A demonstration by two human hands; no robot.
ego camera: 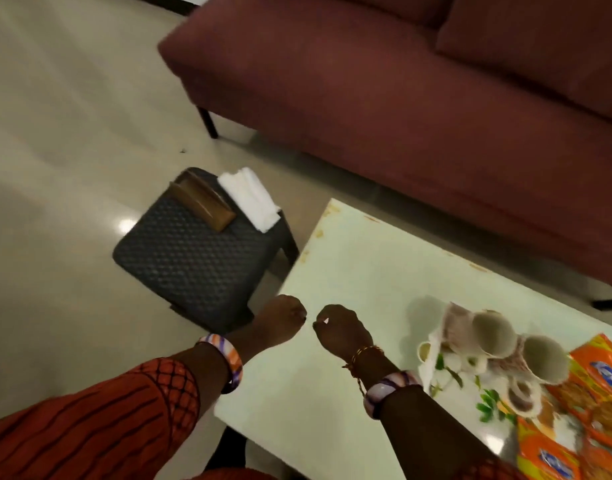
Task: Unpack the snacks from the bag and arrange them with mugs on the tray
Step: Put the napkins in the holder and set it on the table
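My left hand [282, 318] and my right hand [340, 329] are both closed into fists, side by side above the near left corner of the pale table [349, 271], holding nothing. To their right, a floral tray [436, 370] carries three pinkish mugs [494, 334] lying or tilted with their mouths toward me. Several orange snack packets [595, 403] lie on the tray's right side, running out of the picture. A white folded bag or cloth [250, 199] lies on a dark stool; I cannot tell which it is.
A dark woven stool [193, 251] stands on the floor left of the table, with a brown flat object [202, 204] on it. A maroon sofa [401, 116] runs along the far side of the table. The shiny tiled floor [62, 150] spreads to the left.
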